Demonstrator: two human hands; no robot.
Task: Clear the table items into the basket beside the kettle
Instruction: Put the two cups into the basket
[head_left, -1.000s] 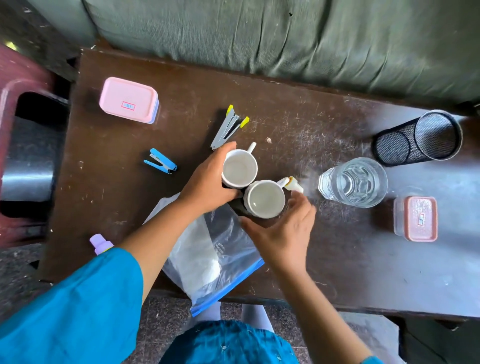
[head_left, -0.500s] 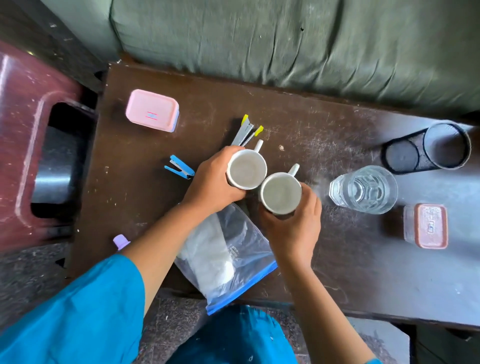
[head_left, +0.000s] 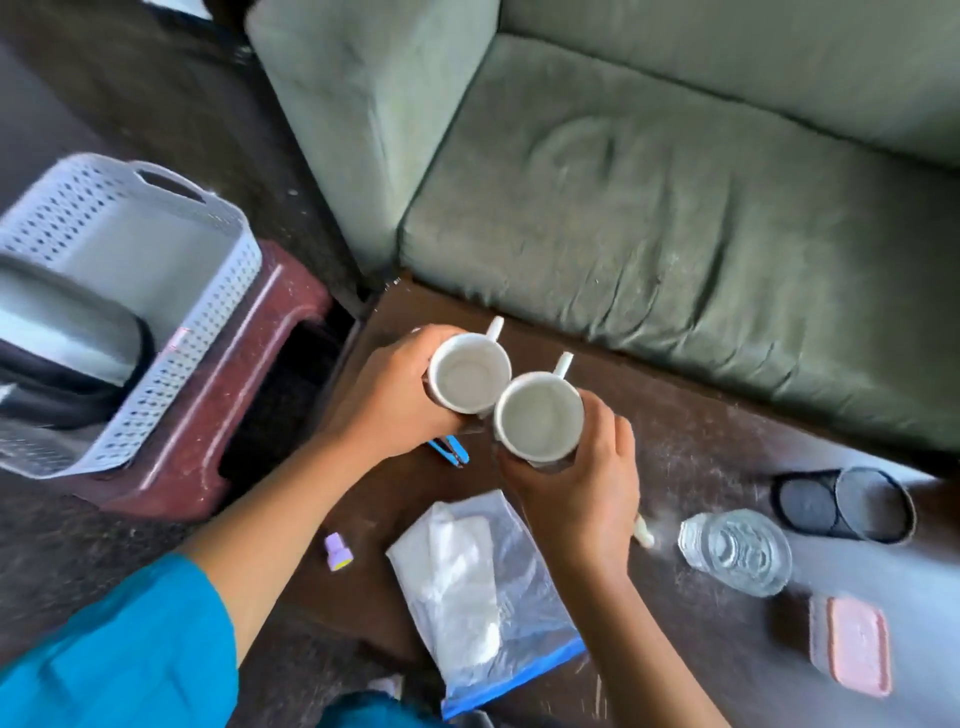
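I'm carrying a mug in each hand, left hand (head_left: 387, 402) fingers wrapping the left mug (head_left: 470, 373), right hand (head_left: 582, 488) fingers gripping the right mug (head_left: 537, 418), upright and side by side, so both go together toward the basket (head_left: 156, 291) at the frame's left.

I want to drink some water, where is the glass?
In the head view, the glass stands on the table's right side, between the lying black mesh cup and the pink-lidded box.

Home living room, green fabric sofa (head_left: 675, 208) along the far side, low dark wooden coffee table (head_left: 701, 457) just before it, maroon plastic stool (head_left: 208, 415) at left bearing a perforated basket (head_left: 156, 332) and steel kettle (head_left: 62, 322), dark speckled floor (head_left: 130, 93).
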